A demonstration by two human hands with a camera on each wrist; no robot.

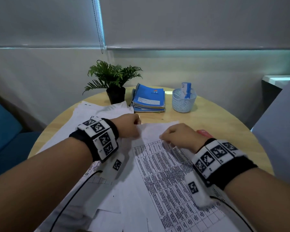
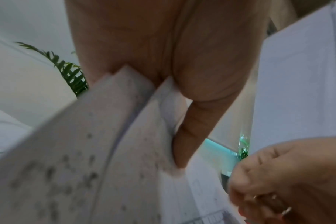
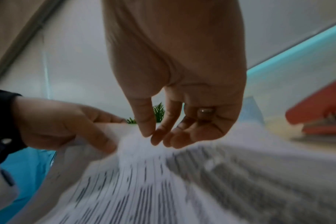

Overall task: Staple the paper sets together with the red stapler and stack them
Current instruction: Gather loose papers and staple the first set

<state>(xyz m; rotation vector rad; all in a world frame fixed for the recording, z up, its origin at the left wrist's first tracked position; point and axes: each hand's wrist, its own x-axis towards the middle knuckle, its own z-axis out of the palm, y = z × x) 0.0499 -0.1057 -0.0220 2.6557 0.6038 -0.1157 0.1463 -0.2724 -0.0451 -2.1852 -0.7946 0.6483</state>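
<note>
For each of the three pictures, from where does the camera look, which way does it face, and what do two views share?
Head: on the person's head, facing forward and down at the round wooden table; both forearms, left hand and right hand show.
Left wrist: under the left wrist, along the palm to fingers pinching white printed paper sheets.
Right wrist: under the right wrist, along the fingers at the sheets.
Shared: head and right wrist views both show the red stapler.

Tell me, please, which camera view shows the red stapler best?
The right wrist view: the red stapler shows large, though blurred and cut by the edge. The head view shows only a sliver behind the right hand. The left wrist view shows none.
</note>
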